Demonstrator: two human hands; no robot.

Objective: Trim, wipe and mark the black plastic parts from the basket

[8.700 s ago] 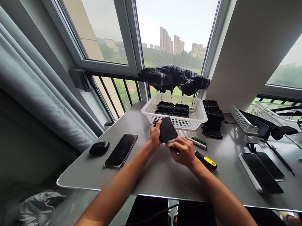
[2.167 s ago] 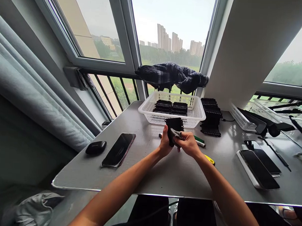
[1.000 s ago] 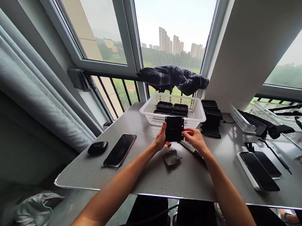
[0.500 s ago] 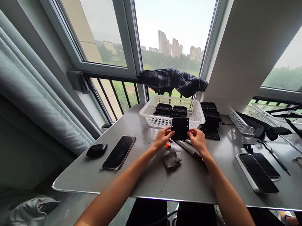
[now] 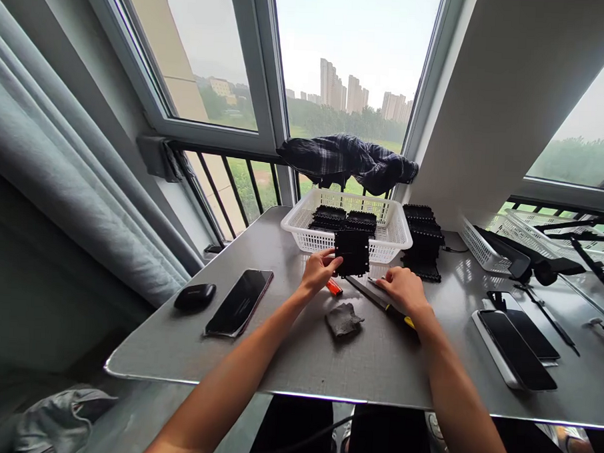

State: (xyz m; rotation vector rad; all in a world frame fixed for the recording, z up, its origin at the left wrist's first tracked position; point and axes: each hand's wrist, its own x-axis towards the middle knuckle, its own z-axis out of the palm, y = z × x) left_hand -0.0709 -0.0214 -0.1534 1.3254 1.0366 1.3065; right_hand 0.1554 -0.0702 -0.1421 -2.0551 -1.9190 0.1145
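Holding black toothed-edged plate (image 5: pixel 351 254) up above grey table (image 5: pixel 276 359), roughly upright, in front of near wall of white slotted basket (image 5: pixel 308 242); pinching its left edge between thumb and fingertips of left hand (image 5: pixel 317 274); seen with no support at right edge, so could pivot or slip at a bump or a loosened pinch; could also snag teeth on basket rim if swung back, for being so close; cannot tell from this view whether touching. Reaching low with right hand (image 5: pixel 402 285), fingers bent and drawn together at slim pale tool (image 5: pixel 372 279); cannot tell whether gripping or only touching. Lying just beneath and beside same hand, flat dark blade with yellow-and-black handle (image 5: pixel 408 321); could be dragged or nudged during a lift, from crowding under palm and wrist; might nick skin if sharp-edged, though cannot tell how sharp. Near blade tip, small orange-red item (image 5: pixel 334 287); could be rolled or pushed by a sweep of left knuckles; nearer the body, crumpled grey scrap (image 5: pixel 344 320), easily brushed by a forearm.
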